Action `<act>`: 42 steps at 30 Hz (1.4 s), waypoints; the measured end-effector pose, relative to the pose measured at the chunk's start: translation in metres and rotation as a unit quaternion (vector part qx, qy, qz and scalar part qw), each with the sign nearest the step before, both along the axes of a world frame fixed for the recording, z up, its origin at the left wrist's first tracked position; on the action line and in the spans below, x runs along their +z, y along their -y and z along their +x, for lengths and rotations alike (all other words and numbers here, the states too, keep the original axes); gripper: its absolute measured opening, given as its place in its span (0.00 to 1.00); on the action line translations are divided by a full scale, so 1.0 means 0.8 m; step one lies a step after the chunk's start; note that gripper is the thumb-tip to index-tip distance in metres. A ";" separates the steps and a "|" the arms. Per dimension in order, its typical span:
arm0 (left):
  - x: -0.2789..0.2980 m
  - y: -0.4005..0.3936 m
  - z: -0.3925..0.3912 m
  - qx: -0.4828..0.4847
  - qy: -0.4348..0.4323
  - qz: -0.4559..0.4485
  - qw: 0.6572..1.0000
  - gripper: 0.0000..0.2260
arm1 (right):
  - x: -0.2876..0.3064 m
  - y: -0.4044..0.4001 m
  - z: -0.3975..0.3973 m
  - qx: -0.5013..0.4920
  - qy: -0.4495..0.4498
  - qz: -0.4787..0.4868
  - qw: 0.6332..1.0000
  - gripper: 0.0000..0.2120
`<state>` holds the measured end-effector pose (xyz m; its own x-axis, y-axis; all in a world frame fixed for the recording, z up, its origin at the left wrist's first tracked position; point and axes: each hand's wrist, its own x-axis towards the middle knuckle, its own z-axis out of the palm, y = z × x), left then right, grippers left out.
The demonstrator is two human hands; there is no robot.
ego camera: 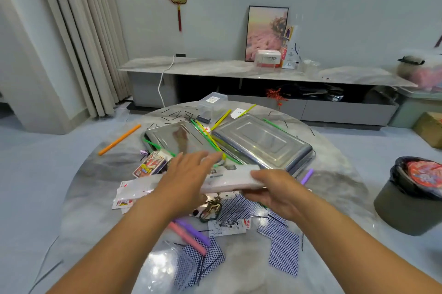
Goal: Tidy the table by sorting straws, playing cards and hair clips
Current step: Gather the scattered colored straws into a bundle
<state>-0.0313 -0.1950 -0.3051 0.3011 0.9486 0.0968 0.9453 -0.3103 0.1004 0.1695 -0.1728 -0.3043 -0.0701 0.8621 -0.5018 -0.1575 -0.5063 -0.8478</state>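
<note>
The right hand (275, 188) grips a white packet (229, 180); the left hand (189, 174) hovers spread. Swinging it could sweep the near playing cards (284, 253) off the table (100, 198).

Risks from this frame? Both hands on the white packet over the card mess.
1. The right hand grips only one end of the long white packet; the left hand lies flat on it with straight fingers, so it may sag or slip.
2. It hangs over the metal hair clip and face-down playing cards; setting it down could scatter them.
3. The green and yellow straws lie wedged between the two steel trays; shifting a tray may roll them off.
</note>
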 end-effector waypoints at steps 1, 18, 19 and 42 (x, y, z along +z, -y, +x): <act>-0.012 0.005 0.001 -0.007 -0.007 -0.016 1.000 0.43 | -0.006 0.001 0.012 0.029 0.022 -0.023 0.999 0.10; -0.059 -0.066 -0.079 0.246 0.186 -0.001 0.951 0.18 | -0.028 -0.109 -0.046 0.245 0.579 0.176 0.757 0.10; -0.066 -0.073 -0.089 0.279 0.205 0.017 0.938 0.19 | -0.031 -0.119 -0.054 0.261 0.591 0.167 0.745 0.12; -0.081 -0.091 -0.137 0.395 0.190 -0.028 0.898 0.17 | -0.047 -0.174 -0.219 0.295 0.546 0.207 0.756 0.07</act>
<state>-0.1407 -0.1225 -0.3700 -0.5137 0.8580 -0.0045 0.7625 0.4589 0.4560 -0.0060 -0.0333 -0.3421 -0.2436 0.9412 -0.2339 0.9006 0.1300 -0.4147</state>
